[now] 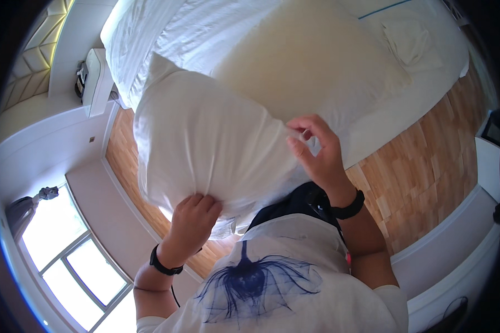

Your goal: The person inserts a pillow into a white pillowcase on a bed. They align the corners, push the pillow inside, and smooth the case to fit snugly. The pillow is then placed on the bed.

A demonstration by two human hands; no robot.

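I hold a plump white pillow (pixel 205 139) up in front of my chest, above the bed (pixel 394 105). My left hand (pixel 191 222) grips its lower edge, fingers curled into the fabric. My right hand (pixel 316 150) pinches the pillowcase fabric at the pillow's right side, thumb and fingers closed on a fold. Both wrists wear black bands. Part of the pillow's lower end bunches against my white shirt with a blue print.
A white bed with a rumpled duvet (pixel 150 33) and a second flat pillow (pixel 408 39) lies ahead. Wooden floor (pixel 422 172) runs beside it. A bedside table (pixel 94 77) stands at the left, a window (pixel 72 261) at lower left, a white wall (pixel 455 238) at the right.
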